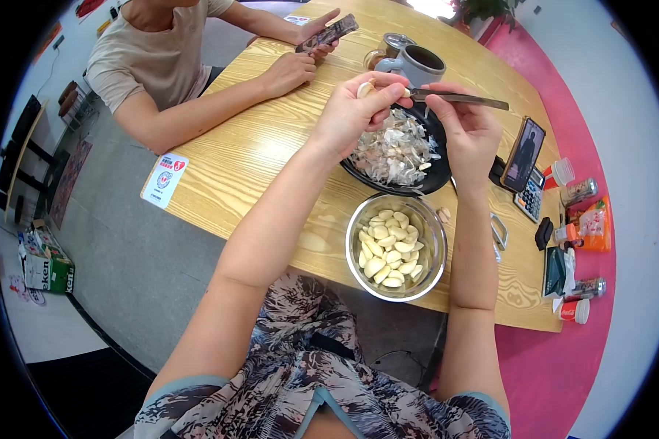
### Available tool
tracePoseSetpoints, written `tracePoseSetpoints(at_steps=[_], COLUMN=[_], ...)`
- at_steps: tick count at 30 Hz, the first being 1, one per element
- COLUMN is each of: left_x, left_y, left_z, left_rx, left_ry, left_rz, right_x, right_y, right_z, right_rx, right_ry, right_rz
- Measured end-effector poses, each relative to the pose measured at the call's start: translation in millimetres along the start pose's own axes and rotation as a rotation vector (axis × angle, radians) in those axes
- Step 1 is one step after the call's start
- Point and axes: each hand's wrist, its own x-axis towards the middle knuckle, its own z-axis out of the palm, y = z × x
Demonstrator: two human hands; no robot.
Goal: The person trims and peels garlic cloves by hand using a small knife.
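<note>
My left hand [353, 117] is closed on a garlic clove [365, 89], pale between the thumb and fingers. Pinched in my right hand [467, 135] is a small knife [465, 98], its tip pointing left and meeting a whitish bit at my left fingertips. Both hands are above a black bowl [444, 164] heaped with papery garlic skins [394, 150]. Nearer to me, a steel bowl [351, 252] holds several peeled garlic cloves [388, 249]. A few unpeeled cloves [444, 214] lie on the wood beside it, by my right forearm.
Across the wooden table [256, 175], another person [161, 66] holds a phone [328, 34]. A grey mug [422, 69] and a glass jar [396, 44] stand beyond the black bowl. Rightward are a propped phone [523, 155], a calculator [530, 196], jars and packets.
</note>
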Motion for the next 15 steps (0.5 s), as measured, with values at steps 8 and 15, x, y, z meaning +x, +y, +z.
tracePoseSetpoints(at_steps=[8, 15], left_x=[0, 3], left_y=[-2, -1], left_z=[-1, -8], left_rx=[0.031, -0.075], left_ry=[-0.043, -0.054], left_rz=[-0.045, -0.101], right_x=[1, 10], right_y=[-6, -11], right_z=[-3, -21], right_rx=[-0.032, 0.119], right_ry=[0.091, 0.047], right_rz=[-0.023, 0.136])
